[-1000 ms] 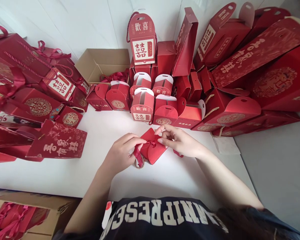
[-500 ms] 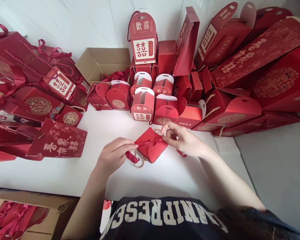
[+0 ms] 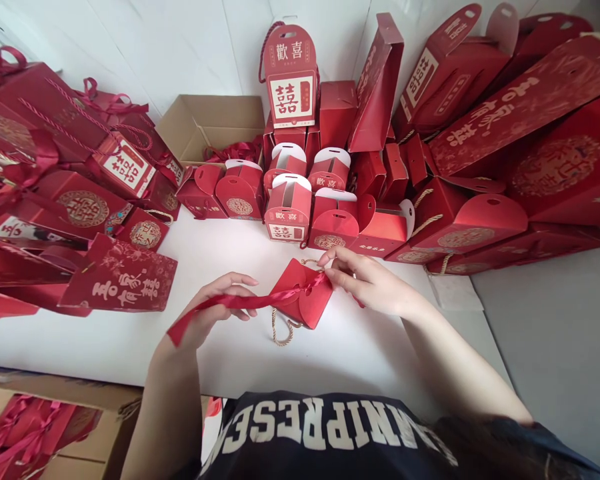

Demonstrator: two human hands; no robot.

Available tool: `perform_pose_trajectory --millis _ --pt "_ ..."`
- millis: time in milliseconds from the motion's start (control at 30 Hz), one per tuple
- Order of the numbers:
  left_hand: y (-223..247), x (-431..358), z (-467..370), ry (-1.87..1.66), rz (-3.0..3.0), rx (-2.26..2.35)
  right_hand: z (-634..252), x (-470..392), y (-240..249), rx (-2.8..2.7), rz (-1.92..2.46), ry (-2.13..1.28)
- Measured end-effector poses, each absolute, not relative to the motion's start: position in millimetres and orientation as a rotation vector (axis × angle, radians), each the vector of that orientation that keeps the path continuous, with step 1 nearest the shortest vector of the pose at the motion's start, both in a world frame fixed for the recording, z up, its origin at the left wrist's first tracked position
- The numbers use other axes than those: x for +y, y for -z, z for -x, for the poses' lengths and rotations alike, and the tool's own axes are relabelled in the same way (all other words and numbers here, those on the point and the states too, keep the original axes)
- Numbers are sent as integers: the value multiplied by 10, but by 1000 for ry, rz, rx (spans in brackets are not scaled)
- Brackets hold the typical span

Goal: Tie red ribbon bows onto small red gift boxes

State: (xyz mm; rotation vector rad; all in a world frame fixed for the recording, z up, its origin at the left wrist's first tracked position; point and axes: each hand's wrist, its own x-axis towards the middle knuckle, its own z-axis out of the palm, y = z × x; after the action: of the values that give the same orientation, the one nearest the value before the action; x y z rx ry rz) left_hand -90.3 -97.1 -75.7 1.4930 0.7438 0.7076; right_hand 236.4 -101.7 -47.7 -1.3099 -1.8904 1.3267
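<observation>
A small red gift box lies tilted on the white table in front of me. A red ribbon runs across its top, through the slot of the folded flaps. The ribbon's loose end stretches left and drapes over my left hand, whose fingers are apart and not pinching it. At the box's upper right edge, my right hand is closed, with thumb and index finger pinching the ribbon. A twisted gold cord handle hangs out at the box's lower left; another bit of cord shows behind it.
Several small red boxes stand in rows just beyond my hands. Larger red boxes crowd the left and right. An open cardboard carton with ribbon is at the back. Another carton holds ribboned boxes at lower left.
My left hand has moved left and loosened its pinch; the ribbon's end now lies extended across it. My right hand stays by the box's right edge.
</observation>
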Motion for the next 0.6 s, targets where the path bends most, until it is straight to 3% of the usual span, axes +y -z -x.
perform_pose_trajectory --millis 167,433,600 --pt "566 -967 1048 -402 -1655 505 -2336 -1017 408 -1960 1376 -1240" --pt "724 -790 1439 -793 -1669 489 -2294 -994 367 -2084 1536 -1106" --pt "594 -692 1350 -1209 -1320 1516 -2253 -987 362 -2156 1538 -1034"
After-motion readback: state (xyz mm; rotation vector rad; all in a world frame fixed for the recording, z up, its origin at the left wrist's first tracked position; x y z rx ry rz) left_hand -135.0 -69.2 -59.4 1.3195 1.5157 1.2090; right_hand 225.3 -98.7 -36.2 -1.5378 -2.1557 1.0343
